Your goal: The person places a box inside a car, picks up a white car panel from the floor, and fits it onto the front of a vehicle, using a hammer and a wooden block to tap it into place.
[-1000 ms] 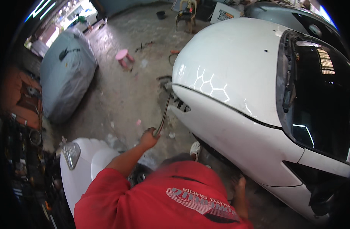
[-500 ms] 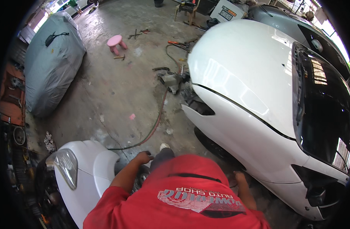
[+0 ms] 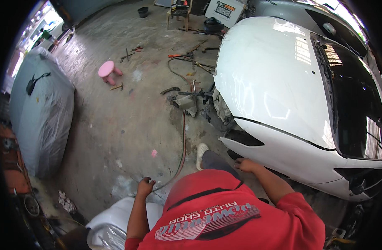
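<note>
From the head camera, the person in a red shirt (image 3: 224, 216) leaned forward over a concrete workshop floor (image 3: 128, 121). The left hand (image 3: 145, 186) hung low, its fingers curled loosely; a thin red and green hose (image 3: 182, 150) ran along the floor just beside it, but whether the fingers actually had hold of the hose could not be told. That hose trailed away from the hand toward a clutter of metal parts (image 3: 187, 102) lying in front of the white car (image 3: 282, 96). The right hand (image 3: 245, 165) rested flat, fingers spread, against the lower edge of the car's front wing, just under the empty headlight opening (image 3: 241, 137), gripping nothing. A foot in a pale shoe (image 3: 201, 153) stood between the two hands. Below the left arm lay a loose white body panel (image 3: 116, 221). Farther off, a pink stool (image 3: 107, 71) stood on the floor among scattered hand tools (image 3: 182, 55), and a covered car (image 3: 41, 112) sat at the left.
</note>
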A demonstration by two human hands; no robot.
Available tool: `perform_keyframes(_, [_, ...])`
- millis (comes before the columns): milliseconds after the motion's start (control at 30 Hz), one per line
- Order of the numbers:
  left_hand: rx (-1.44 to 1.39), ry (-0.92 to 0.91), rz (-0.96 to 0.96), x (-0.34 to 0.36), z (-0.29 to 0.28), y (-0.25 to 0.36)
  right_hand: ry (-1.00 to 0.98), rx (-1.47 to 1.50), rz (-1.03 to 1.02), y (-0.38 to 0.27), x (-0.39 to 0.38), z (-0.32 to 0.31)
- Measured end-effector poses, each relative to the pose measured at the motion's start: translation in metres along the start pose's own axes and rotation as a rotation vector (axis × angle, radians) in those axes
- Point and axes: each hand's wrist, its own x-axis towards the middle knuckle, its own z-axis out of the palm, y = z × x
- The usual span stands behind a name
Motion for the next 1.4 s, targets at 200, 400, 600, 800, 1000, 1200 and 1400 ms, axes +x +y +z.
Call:
perform_keyframes(200, [-0.108,-0.084,0.158,0.109,-0.036,0.079,-0.184,-0.181,-0.029,-0.087,0.111,-0.029])
perform_keyframes(400, [-0.014,-0.105,0.098,0.217,-0.145,0.075,-0.317,-0.312,0.028,-0.204,0.259,-0.087])
perform_keyframes(600, [-0.192,0.202,-0.21,0.326,-0.283,-0.023,-0.031,-0.311,-0.172,-0.371,0.37,-0.247])
perform_keyframes(800, [0.046,-0.249,-0.339,0.467,-0.328,-0.034,0.143,-0.201,-0.144,-0.476,0.445,-0.35])
perform_keyframes(1000, [0.597,-0.297,0.528,0.728,-0.473,0.077,0.19,-0.017,0.202,-0.484,0.528,-0.345])
perform_keyframes(1200, [0.586,-0.061,0.447,0.947,-0.665,0.289,0.085,0.182,0.186,-0.511,0.566,-0.335])
perform_keyframes(1400, [0.802,-0.033,0.67,1.07,-0.677,0.549,0.211,0.3,0.409,-0.509,0.637,-0.379])
